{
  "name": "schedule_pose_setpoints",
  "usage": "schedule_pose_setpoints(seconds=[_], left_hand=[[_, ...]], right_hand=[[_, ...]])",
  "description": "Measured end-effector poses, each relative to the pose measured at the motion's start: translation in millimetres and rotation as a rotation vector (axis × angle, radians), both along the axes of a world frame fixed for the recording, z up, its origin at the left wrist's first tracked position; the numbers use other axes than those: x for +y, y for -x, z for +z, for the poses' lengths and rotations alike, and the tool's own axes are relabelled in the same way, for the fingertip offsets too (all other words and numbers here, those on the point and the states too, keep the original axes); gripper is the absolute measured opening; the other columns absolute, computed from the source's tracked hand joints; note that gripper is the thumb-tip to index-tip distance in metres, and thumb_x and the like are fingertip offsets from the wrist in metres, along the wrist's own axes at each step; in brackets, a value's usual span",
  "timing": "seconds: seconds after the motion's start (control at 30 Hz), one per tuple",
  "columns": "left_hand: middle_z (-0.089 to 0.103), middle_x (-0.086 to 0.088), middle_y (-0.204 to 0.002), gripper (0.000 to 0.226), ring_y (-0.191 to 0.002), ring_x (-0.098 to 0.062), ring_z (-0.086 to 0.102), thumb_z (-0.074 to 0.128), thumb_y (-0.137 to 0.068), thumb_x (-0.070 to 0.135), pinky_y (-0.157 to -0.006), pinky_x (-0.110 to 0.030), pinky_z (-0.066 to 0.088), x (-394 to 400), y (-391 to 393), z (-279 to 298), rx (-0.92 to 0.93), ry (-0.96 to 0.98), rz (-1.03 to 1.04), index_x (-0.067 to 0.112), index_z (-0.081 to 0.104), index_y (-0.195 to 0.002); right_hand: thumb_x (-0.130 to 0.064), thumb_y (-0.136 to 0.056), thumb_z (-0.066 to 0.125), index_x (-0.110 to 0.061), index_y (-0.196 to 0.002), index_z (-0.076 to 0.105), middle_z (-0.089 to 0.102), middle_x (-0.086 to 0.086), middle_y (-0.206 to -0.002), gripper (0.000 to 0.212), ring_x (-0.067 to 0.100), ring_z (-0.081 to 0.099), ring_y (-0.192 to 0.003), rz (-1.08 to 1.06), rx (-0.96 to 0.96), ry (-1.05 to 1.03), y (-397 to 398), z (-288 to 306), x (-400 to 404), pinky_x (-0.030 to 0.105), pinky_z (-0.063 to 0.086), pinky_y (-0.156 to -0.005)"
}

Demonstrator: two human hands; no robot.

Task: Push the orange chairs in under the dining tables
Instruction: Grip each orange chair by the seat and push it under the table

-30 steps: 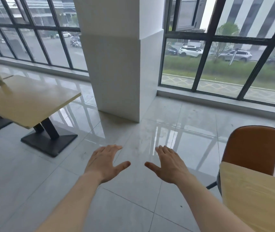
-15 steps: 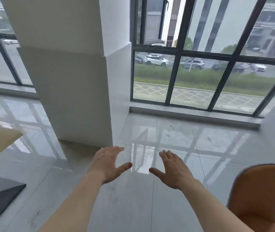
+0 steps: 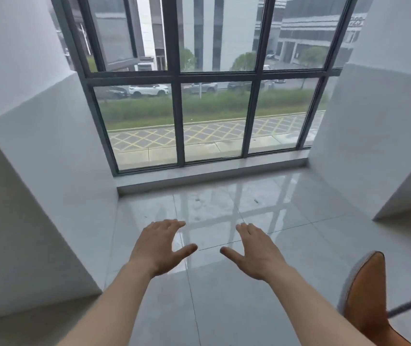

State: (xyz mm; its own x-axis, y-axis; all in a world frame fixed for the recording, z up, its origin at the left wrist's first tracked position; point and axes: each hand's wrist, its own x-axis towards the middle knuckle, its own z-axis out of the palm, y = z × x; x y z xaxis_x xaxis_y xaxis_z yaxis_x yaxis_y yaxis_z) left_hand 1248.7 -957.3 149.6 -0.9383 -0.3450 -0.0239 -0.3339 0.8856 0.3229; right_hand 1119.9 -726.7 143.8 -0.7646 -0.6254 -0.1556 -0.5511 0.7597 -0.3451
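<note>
An orange chair (image 3: 368,300) shows at the lower right edge, its back seen side-on and blurred, with a dark leg beside it. No dining table is in view. My left hand (image 3: 160,247) and my right hand (image 3: 256,252) are stretched out in front of me at the middle of the view, palms down, fingers spread, holding nothing. My right hand is well to the left of the chair and does not touch it.
A white pillar (image 3: 32,176) fills the left side and another white pillar (image 3: 384,121) stands at the right. Between them a dark-framed window (image 3: 212,116) reaches down to a low sill. Glossy pale floor tiles (image 3: 224,295) lie below my hands.
My view has swung to the right: the light wooden tables have left the frame, the window bay is now centred, and the orange chair has slid to the lower right edge. Both hands stay open.
</note>
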Motion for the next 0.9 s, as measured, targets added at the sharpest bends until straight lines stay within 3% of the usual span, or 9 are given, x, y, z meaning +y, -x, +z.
schedule_pose_setpoints(seconds=[0.3, 0.4, 0.47, 0.7, 0.9], left_hand=[[0.040, 0.014, -0.155, 0.078, -0.145, -0.014, 0.030, 0.039, -0.085, 0.083, -0.120, -0.036, 0.020, 5, 297, 18, 0.029, 0.070, -0.280, 0.040, 0.036, -0.150], [0.042, 0.014, -0.153, 0.089, -0.143, -0.014, 0.033, 0.027, -0.076, 0.094, -0.118, -0.036, 0.023, 29, 382, 17, 0.044, 0.058, -0.410, 0.042, 0.037, -0.148], [0.043, 0.015, -0.153, 0.096, -0.142, -0.013, 0.033, 0.021, -0.072, 0.097, -0.118, -0.036, 0.023, 48, 434, 15, 0.061, 0.049, -0.488, 0.042, 0.038, -0.148], [0.041, 0.013, -0.154, 0.079, -0.143, -0.016, 0.032, 0.040, -0.085, 0.084, -0.119, -0.036, 0.020, 148, 611, -5, 0.060, -0.003, -0.866, 0.039, 0.038, -0.150], [0.043, 0.013, -0.153, 0.080, -0.142, -0.016, 0.034, 0.038, -0.085, 0.085, -0.118, -0.033, 0.020, 234, 729, -15, 0.018, -0.027, -1.208, 0.038, 0.039, -0.149]], right_hand=[[-0.072, -0.096, 0.041, -0.014, -0.161, 0.015, 0.015, 0.001, -0.169, 0.091, 0.018, 0.009, -0.155, -0.295, -0.006, 0.009, 232, 12, 43, 0.034, 0.011, -0.123], [-0.072, -0.096, 0.039, -0.014, -0.162, 0.014, 0.014, 0.001, -0.170, 0.091, 0.018, 0.008, -0.156, -0.409, -0.001, -0.002, 286, 17, 75, 0.033, 0.009, -0.124], [-0.074, -0.095, 0.037, -0.014, -0.162, 0.013, 0.011, 0.002, -0.170, 0.094, 0.018, 0.006, -0.156, -0.489, 0.001, -0.022, 316, 16, 96, 0.034, 0.006, -0.124], [-0.084, -0.083, 0.028, -0.013, -0.162, 0.015, 0.014, 0.004, -0.170, 0.107, 0.020, 0.008, -0.156, -0.865, -0.014, -0.067, 398, -7, 183, 0.035, 0.008, -0.126], [-0.077, -0.092, 0.036, -0.014, -0.162, 0.014, 0.014, 0.003, -0.170, 0.097, 0.020, 0.009, -0.156, -1.243, -0.094, -0.081, 418, -13, 231, 0.037, 0.013, -0.125]])
